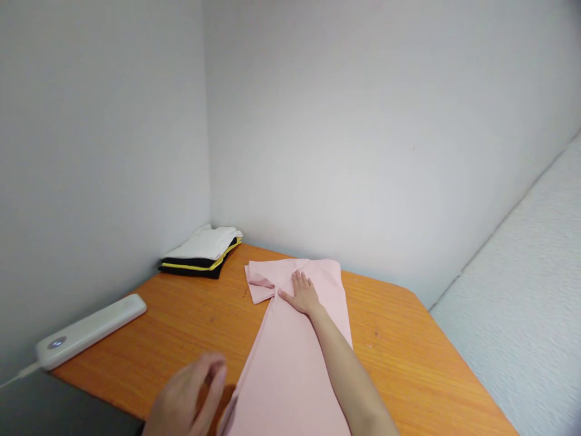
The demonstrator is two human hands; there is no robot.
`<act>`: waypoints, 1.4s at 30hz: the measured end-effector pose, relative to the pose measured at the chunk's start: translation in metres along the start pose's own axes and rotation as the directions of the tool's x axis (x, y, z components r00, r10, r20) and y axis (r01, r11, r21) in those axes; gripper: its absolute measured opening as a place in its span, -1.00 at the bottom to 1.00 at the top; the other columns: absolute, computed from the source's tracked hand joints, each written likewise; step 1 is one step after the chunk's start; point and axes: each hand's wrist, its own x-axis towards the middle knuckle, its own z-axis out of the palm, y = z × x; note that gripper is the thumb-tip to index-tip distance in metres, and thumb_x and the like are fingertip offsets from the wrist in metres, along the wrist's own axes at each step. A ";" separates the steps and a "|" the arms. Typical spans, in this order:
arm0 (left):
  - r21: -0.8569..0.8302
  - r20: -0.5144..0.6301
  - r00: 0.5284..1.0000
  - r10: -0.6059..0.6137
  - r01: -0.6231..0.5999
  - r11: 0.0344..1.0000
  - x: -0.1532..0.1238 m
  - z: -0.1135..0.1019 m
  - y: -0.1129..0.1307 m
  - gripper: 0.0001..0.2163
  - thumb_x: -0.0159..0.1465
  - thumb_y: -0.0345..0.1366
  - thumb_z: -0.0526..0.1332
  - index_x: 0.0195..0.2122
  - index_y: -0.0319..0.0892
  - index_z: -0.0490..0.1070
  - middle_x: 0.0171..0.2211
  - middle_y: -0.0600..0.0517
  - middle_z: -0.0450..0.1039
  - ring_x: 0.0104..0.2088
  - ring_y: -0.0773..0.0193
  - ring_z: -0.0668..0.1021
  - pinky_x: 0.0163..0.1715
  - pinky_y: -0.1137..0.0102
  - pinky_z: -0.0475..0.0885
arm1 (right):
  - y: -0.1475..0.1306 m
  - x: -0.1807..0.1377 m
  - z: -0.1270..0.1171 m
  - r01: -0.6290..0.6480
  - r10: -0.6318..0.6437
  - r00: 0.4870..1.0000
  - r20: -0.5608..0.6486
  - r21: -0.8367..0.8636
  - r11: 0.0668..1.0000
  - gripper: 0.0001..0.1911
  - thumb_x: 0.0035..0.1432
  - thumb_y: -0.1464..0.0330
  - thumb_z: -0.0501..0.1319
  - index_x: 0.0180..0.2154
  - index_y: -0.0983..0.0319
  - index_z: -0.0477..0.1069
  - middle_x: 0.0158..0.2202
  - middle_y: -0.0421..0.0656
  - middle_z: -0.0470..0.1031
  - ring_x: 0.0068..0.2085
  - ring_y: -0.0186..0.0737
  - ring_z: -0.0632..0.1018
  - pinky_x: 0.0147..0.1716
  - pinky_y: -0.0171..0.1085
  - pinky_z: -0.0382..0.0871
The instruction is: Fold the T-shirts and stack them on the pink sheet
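A pink T-shirt (pixel 281 351), folded lengthwise into a long strip, runs from near the back wall to the bottom of the view. Its short sleeve (pixel 261 281) sticks out on the left near the far end. My right hand (pixel 303 293) lies flat on the upper part of the shirt, fingers stretched and thumb out beside the sleeve. At the lower left, my left hand (pixel 188 396) hovers left of the shirt's near edge, slightly blurred. Its fingers are curved with a gap to the thumb, and I see nothing held in it.
A stack of folded clothes (pixel 202 251), white, black and yellow, sits at the table's far left corner. Along the left edge lies a white power strip (pixel 93 330) with a cord. The wooden table (pixel 399 351) meets walls at the left, back and right.
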 end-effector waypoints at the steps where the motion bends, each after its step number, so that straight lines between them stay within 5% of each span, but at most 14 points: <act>1: -0.006 -0.020 0.999 0.027 -0.027 1.000 0.029 0.005 0.004 -0.75 0.34 -0.05 0.03 -0.18 -0.03 0.41 -0.26 0.01 0.59 -0.22 0.18 0.62 -0.18 0.37 0.49 | 0.000 0.000 0.000 0.001 -0.001 1.000 -0.001 0.000 1.000 0.07 0.17 -0.27 -0.26 0.37 0.44 -0.23 0.41 0.04 -0.33 0.39 0.02 -0.22 0.30 -0.04 -0.36; 7: 0.232 0.074 0.997 -0.032 0.014 0.973 0.200 0.061 -0.014 -0.75 0.39 -0.25 -0.03 -0.07 -0.16 0.38 -0.08 -0.07 0.54 -0.05 0.20 0.54 -0.06 0.36 0.38 | 0.000 0.001 0.000 0.012 -0.012 1.000 -0.010 0.023 1.000 0.12 0.14 -0.31 -0.27 0.37 0.46 -0.18 0.40 0.05 -0.30 0.39 0.05 -0.21 0.30 -0.03 -0.35; 12: 0.394 0.092 0.983 -0.157 0.109 0.913 0.268 0.115 -0.057 -0.76 0.31 -0.37 0.04 -0.08 -0.25 0.43 -0.06 -0.18 0.52 -0.02 0.10 0.53 -0.03 0.32 0.33 | 0.001 0.001 0.002 0.018 -0.016 0.999 -0.038 0.052 0.999 0.11 0.14 -0.30 -0.26 0.37 0.45 -0.17 0.40 0.05 -0.31 0.39 0.05 -0.21 0.31 -0.02 -0.37; 21: 0.540 0.045 0.967 -0.251 0.188 0.821 0.280 0.158 -0.083 -0.70 0.29 -0.23 0.08 -0.07 -0.30 0.43 -0.03 -0.31 0.43 0.05 -0.13 0.44 -0.05 0.17 0.33 | 0.002 0.003 -0.001 0.042 -0.039 0.999 -0.033 0.093 0.995 0.10 0.15 -0.30 -0.24 0.37 0.44 -0.19 0.40 0.02 -0.36 0.39 0.04 -0.24 0.31 -0.01 -0.39; 28: 0.475 0.160 0.943 -0.293 0.186 0.860 0.305 0.138 -0.100 -0.76 0.28 -0.33 0.02 -0.14 -0.23 0.42 -0.15 -0.19 0.53 -0.11 0.07 0.57 -0.23 0.35 0.37 | 0.000 0.001 -0.006 0.020 -0.019 1.000 -0.012 0.110 0.994 0.11 0.13 -0.31 -0.24 0.37 0.42 -0.20 0.40 0.01 -0.35 0.39 0.03 -0.24 0.32 -0.03 -0.40; 33: 0.455 0.224 0.911 -0.345 0.215 0.864 0.304 0.136 -0.106 -0.73 0.22 -0.21 0.11 -0.16 -0.25 0.43 -0.18 -0.24 0.56 -0.13 0.00 0.60 -0.30 0.34 0.39 | 0.000 0.001 -0.007 0.033 -0.029 0.999 -0.029 0.132 0.991 0.07 0.17 -0.28 -0.22 0.37 0.42 -0.17 0.40 0.01 -0.32 0.39 0.02 -0.22 0.32 -0.05 -0.39; 38: 0.404 0.265 0.891 -0.368 0.244 0.882 0.302 0.144 -0.109 -0.81 0.14 -0.19 0.18 -0.36 -0.21 0.46 -0.21 -0.29 0.57 -0.10 -0.10 0.58 -0.23 0.29 0.40 | 0.001 0.003 -0.004 0.032 -0.031 0.999 -0.013 0.111 0.993 -0.09 0.27 -0.15 -0.19 0.38 0.39 -0.17 0.40 -0.04 -0.33 0.39 -0.03 -0.24 0.32 -0.04 -0.37; 42: 0.287 0.238 0.913 -0.333 0.261 0.922 0.307 0.139 -0.108 -0.83 0.19 -0.21 0.11 -0.41 -0.17 0.41 -0.16 -0.28 0.56 -0.04 -0.09 0.56 -0.12 0.25 0.37 | 0.001 0.003 -0.002 0.032 -0.030 0.999 -0.022 0.091 0.995 0.00 0.21 -0.17 -0.09 0.37 0.45 -0.18 0.40 0.02 -0.38 0.38 0.05 -0.26 0.32 -0.03 -0.38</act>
